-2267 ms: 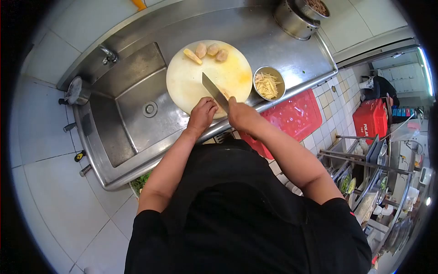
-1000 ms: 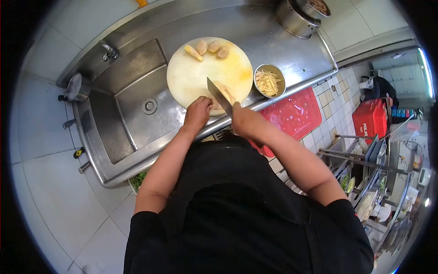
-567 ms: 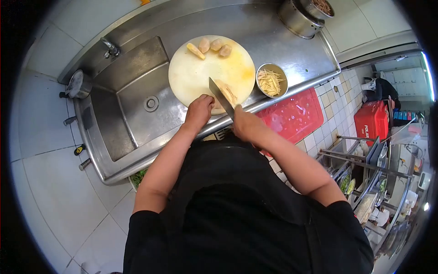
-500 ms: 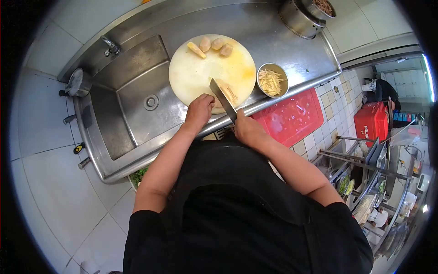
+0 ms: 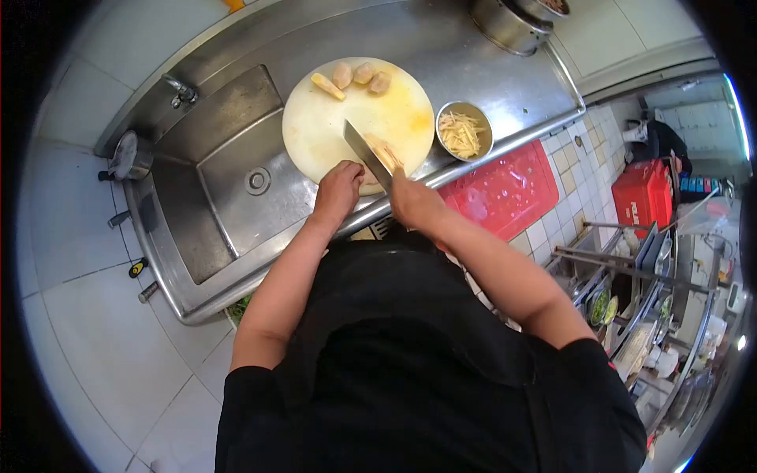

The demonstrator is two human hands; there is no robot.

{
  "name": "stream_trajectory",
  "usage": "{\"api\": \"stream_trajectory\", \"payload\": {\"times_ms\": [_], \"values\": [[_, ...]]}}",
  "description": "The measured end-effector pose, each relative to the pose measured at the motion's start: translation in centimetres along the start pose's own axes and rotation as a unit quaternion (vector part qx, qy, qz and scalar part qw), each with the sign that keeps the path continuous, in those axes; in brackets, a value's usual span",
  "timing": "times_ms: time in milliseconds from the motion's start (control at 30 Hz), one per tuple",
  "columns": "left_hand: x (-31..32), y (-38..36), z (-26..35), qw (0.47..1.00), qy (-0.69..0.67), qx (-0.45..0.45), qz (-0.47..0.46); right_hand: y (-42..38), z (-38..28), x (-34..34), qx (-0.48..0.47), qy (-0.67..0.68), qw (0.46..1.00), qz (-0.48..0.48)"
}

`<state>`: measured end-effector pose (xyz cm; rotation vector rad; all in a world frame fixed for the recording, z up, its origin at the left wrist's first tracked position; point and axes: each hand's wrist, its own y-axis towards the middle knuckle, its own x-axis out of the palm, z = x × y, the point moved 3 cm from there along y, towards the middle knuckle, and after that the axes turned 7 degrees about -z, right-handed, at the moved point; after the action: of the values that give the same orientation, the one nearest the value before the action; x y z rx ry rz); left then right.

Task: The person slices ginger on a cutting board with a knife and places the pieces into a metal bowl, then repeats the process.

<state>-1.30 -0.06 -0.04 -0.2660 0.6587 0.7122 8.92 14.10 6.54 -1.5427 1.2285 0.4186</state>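
A round white cutting board (image 5: 315,142) lies on the steel counter. My right hand (image 5: 416,203) grips the handle of a cleaver (image 5: 363,148), whose broad blade points up and left over the board's near part. Thin pale strips (image 5: 385,151) lie along the blade's right side. My left hand (image 5: 341,191) has its fingers curled at the board's near edge, against a pale root piece (image 5: 369,188) left of the blade, mostly hidden. At the far side sit several peeled root pieces (image 5: 363,72), perhaps ginger, and a long yellowish piece (image 5: 328,87).
A steel bowl (image 5: 490,143) with pale strips stands right of the board. The sink basin (image 5: 221,181) with a faucet (image 5: 183,93) is on the left. Steel pots (image 5: 509,31) stand at back right. A red mat (image 5: 512,193) lies below the counter, near a red cooler (image 5: 643,193).
The cleaver has shifted slightly left and away from me, with its blade nearer my left fingers. My left hand stays at the board's edge. The whole view has shifted a little.
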Motion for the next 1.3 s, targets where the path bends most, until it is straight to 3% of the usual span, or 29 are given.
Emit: {"api": "stream_trajectory", "payload": {"times_ms": [167,300,433,500,533,767,900,967,1033,1167,1233,1300], "values": [[0.0,0.4,-0.3,1.0,0.003,0.003,0.01,0.0,-3.0,-4.8,-0.012,0.018,0.999,-0.042],[-0.1,0.0,0.0,1.0,-0.021,-0.022,0.007,-2.0,-0.3,0.0,0.062,0.017,0.996,-0.059],[0.1,-0.6,0.2,1.0,-0.008,-0.028,0.002,0.4,-0.3,-1.0,0.024,0.036,0.999,-0.014],[-0.1,-0.1,0.0,1.0,0.008,-0.009,0.015,1.8,-2.2,-4.2,0.009,0.002,0.999,-0.044],[0.0,-0.2,-0.1,1.0,0.006,-0.008,0.018,0.8,-3.6,-5.9,0.046,0.012,0.994,-0.096],[0.3,-0.1,-0.3,1.0,0.014,-0.005,0.023,-1.0,-0.3,0.6,0.044,0.01,0.998,-0.039],[0.1,0.2,-0.2,0.999,0.008,0.015,0.028,1.8,-2.2,-3.4,0.012,0.016,1.0,-0.01],[0.2,-0.2,-0.2,1.0,0.003,0.017,0.025,0.8,-3.1,-4.8,0.012,0.002,0.997,-0.07],[0.2,0.0,-0.3,1.0,-0.004,0.001,0.021,-1.9,-2.5,-3.3,0.048,0.012,0.997,-0.067],[0.0,0.2,-0.3,1.0,0.004,0.005,0.01,-1.0,-0.2,0.4,0.034,0.012,0.999,-0.037],[-0.1,0.2,0.0,1.0,0.008,-0.007,-0.003,0.2,-1.3,-0.9,0.038,0.02,0.999,-0.015],[-0.3,0.7,-0.3,1.0,-0.006,0.0,-0.007,1.7,-2.9,-4.1,0.033,0.008,0.998,-0.055]]}}
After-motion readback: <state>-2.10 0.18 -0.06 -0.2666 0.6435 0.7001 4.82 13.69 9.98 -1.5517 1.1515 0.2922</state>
